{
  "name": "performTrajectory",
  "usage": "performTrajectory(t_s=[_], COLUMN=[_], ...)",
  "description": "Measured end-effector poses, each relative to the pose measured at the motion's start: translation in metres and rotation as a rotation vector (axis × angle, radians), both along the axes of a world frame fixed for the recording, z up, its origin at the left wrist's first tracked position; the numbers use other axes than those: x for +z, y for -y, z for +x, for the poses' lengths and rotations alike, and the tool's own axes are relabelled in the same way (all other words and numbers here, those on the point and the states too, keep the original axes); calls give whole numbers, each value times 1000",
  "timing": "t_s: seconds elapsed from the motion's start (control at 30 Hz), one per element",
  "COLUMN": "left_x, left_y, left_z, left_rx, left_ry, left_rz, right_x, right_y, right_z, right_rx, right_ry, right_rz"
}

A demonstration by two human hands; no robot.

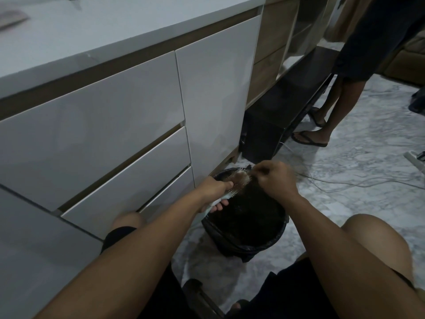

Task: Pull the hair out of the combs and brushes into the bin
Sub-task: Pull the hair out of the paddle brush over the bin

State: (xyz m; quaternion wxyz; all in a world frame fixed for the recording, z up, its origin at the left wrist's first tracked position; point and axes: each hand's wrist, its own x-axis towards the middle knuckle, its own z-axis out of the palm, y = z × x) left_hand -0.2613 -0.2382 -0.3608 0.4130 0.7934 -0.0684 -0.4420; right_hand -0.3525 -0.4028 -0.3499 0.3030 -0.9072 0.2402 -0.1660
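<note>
A white hairbrush (238, 180) with pale bristles and a brownish mat of hair hangs over a round bin (271, 242) lined with a black bag. My left hand (215, 192) grips the brush by its handle end, bristles turned up. My right hand (277, 177) is just right of the brush head, its fingers pinched together on strands of hair at the bristles. The bin holds dark hair inside. The brush handle is mostly hidden by my left hand.
White cabinet drawers (119, 134) and a white countertop (115, 26) rise on the left. A black low unit (282, 111) stands behind the bin. Another person's legs in sandals (322, 125) are at the right. Cables (345, 183) trail over the marble floor. My knees flank the bin.
</note>
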Motion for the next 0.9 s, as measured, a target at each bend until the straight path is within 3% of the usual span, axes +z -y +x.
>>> performTrajectory(t_s=[0.13,0.27,0.43,0.57,0.63,0.8,0.9], left_x=[0,4,3,-3,-5,-7,-7], left_y=[2,2,1,-2,-4,-7,-4], left_z=[2,2,2,6,6,5,3], left_rx=[-16,-49,-69,-54,-38,-38,-47], left_ry=[-15,-8,19,-7,-7,3,7], left_rz=[25,38,33,24,16,18,4], right_x=[1,-3,1,1,-2,-5,-5], right_y=[-8,-15,-13,-3,2,-8,-15], right_z=[-2,0,0,-1,-1,-4,-2], right_rx=[239,320,125,-96,-108,172,276], right_ry=[-40,-65,7,7,-47,-63,-128], right_rz=[36,-28,-85,-23,22,178,69])
